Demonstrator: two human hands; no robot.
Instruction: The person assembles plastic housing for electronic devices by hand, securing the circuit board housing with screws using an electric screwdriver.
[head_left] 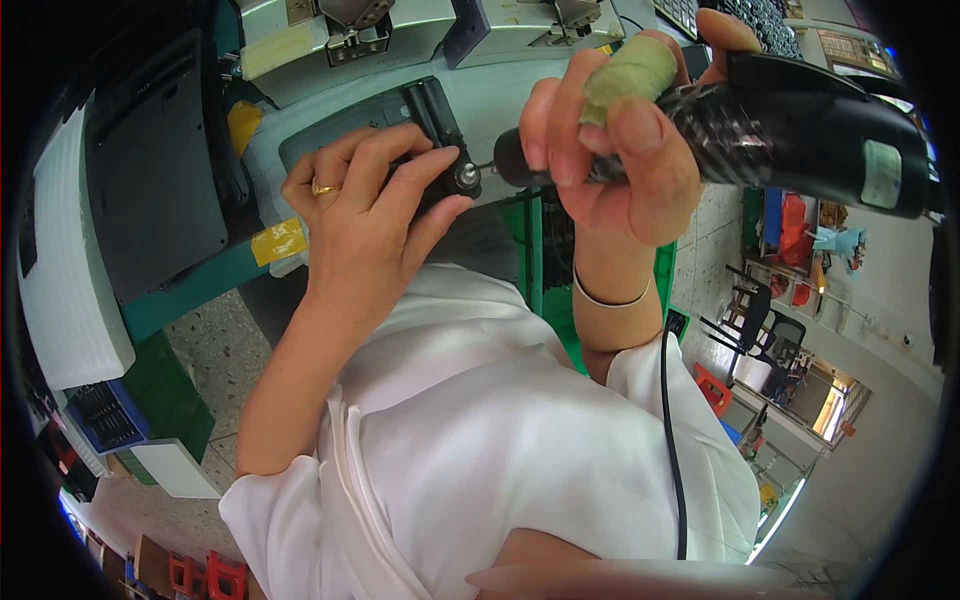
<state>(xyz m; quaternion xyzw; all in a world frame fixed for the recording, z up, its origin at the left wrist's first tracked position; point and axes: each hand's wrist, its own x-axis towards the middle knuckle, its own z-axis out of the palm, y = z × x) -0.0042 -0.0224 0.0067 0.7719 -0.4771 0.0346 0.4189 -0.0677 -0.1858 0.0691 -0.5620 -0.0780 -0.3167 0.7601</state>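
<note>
My right hand is wrapped round a black electric screwdriver, which lies nearly level and points left. Light green wrapping covers one of its fingers. From the screwdriver's nose a thin bit reaches a small round metal piece at the near end of a long black part. My left hand, with a gold ring on one finger, pinches that end between thumb and fingers. Whether the bit is seated in the metal piece, I cannot tell. Beneath the left hand lies a dark flat plate, partly hidden by it.
Black panels stand at the left beside white foam. Yellow tape marks the bench edge. Metal fixtures line the back. A green crate stands below the bench, and a black cable hangs by my right side.
</note>
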